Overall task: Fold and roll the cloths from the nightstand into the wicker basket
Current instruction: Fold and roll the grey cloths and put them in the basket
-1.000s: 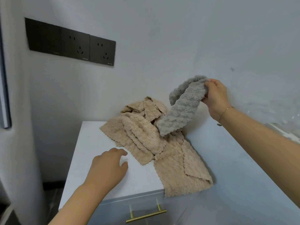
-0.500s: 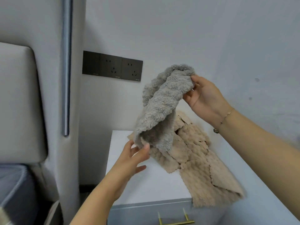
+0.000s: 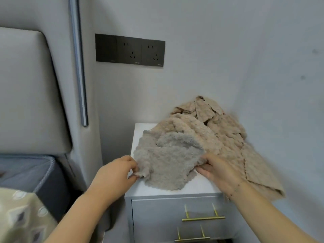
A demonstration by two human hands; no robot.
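Head view, centre frame: grey cloth spread on nightstand. Our left hand and right hand pinch its side edges. Beige cloths heaped behind, right. Spreading step; folding likely next. Basket unseen.

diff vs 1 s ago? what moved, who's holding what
The grey cloth came down from the air onto the nightstand, now spread out. The left hand, bare a second ago, pinches its left edge; the right hand still grips its right side. The beige cloths stayed piled.
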